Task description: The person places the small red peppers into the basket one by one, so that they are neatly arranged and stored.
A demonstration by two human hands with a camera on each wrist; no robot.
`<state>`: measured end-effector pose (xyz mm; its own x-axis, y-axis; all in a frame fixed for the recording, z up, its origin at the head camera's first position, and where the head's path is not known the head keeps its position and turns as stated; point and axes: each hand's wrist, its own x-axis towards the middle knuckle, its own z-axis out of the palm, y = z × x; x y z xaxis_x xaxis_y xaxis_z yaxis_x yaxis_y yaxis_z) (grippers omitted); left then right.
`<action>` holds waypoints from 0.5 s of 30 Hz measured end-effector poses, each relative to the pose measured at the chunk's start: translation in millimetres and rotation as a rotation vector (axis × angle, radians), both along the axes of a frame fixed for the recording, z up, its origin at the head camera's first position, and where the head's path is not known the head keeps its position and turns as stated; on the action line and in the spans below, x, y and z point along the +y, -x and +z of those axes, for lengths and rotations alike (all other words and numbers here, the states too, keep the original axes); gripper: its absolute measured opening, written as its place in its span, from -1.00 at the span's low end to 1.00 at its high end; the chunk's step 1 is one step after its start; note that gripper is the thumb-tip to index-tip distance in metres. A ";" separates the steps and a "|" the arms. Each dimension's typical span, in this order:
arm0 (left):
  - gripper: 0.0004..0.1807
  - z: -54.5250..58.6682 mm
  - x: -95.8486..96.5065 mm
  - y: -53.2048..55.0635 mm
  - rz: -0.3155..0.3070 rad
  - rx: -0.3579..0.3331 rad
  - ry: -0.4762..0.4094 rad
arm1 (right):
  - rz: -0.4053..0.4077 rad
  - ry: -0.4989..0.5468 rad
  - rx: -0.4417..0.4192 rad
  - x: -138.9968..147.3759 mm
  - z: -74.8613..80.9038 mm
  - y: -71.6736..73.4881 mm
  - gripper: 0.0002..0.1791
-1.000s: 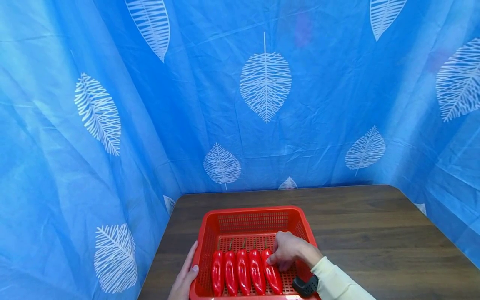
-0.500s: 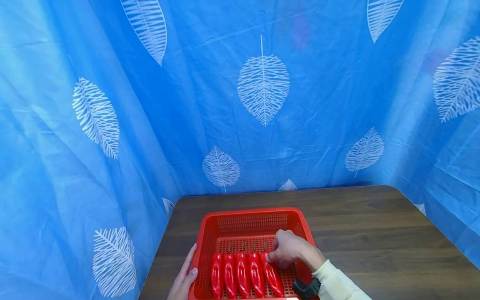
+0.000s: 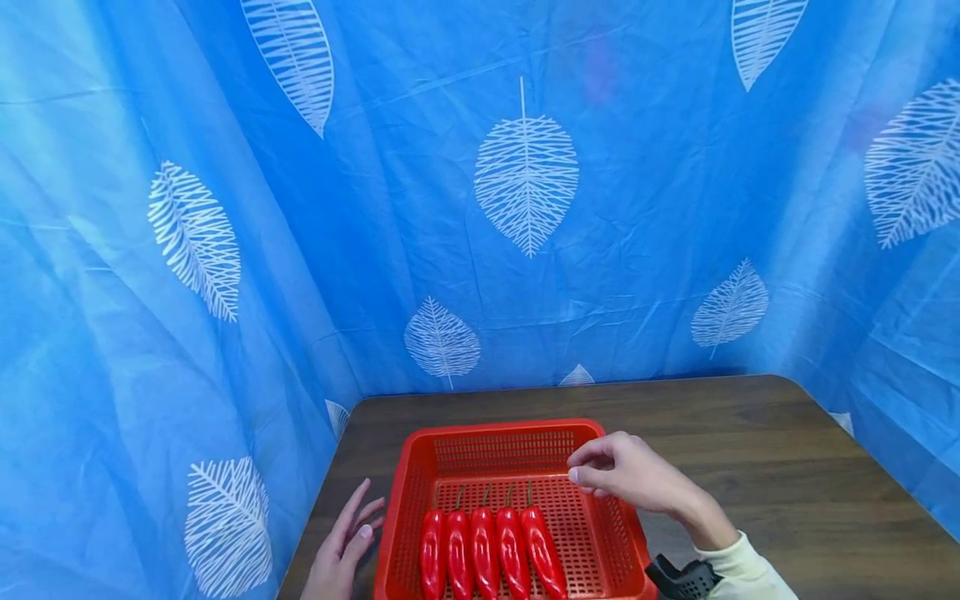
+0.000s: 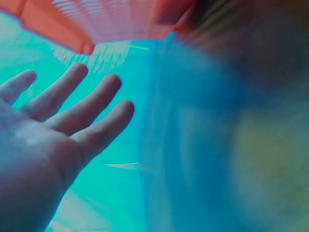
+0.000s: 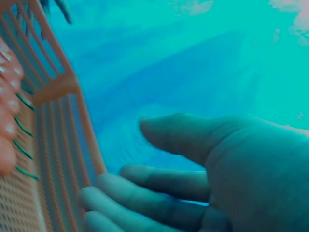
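Several glossy red chili peppers (image 3: 483, 550) with green stems lie side by side in a red plastic basket (image 3: 502, 429), stems toward its far wall. To the right, my right hand (image 3: 633, 475) hovers over the basket's right rim, fingers loosely bent and holding nothing; the right wrist view shows the same hand (image 5: 193, 169) with thumb and fingers apart. My left hand (image 3: 341, 542) is off the basket's left side, fingers spread. In the left wrist view that hand (image 4: 58, 121) has an empty palm beneath the basket wall (image 4: 130, 19).
The basket stands on a dark wood-grain table (image 3: 750, 467), near its left edge. A blue curtain (image 3: 637, 208) with white leaf prints hangs behind and along both sides. A black strap device (image 3: 682, 577) sits on my right wrist.
My right hand has let go of the rightmost chili pepper and risen up and right, out of the basket. My left hand has come off the basket's left rim, moving left.
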<state>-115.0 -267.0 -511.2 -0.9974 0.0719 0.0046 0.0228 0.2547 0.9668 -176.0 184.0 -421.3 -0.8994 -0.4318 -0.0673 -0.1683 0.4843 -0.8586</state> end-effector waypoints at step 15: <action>-0.40 61.3 -19.2 9.4 0.266 0.398 0.456 | -0.447 -0.265 0.795 59.9 14.8 7.9 -0.54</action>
<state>-124.5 -286.2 -449.9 -0.9099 -0.0945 0.4040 0.2361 0.6829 0.6913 -184.0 243.9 -406.4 -0.8023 -0.0951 0.5893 -0.4081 0.8078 -0.4253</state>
